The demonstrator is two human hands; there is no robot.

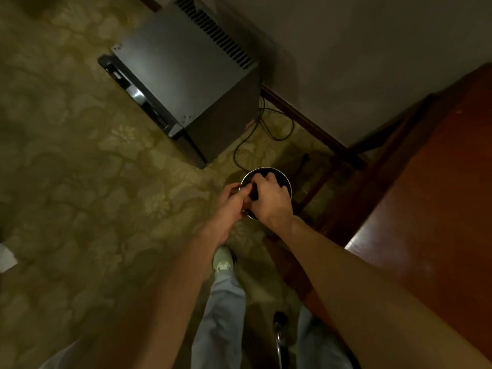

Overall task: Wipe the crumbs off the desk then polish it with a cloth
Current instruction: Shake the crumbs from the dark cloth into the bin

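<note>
Over a small round bin (266,170) on patterned carpet (80,182), we see the right hand (270,201) with fingers clamped on a dark wad (254,194) — the left hand (230,201) curls at the rim, grip unclear. The glossy red-brown tabletop (431,209) lies to the right, well apart.

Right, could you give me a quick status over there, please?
Both over the bin: right hand grips a dark item, left hand at rim, grip unclear. Wooden desk off to the right.

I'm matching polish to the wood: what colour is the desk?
The desk is a glossy reddish-brown, best seen in the head view.
</note>
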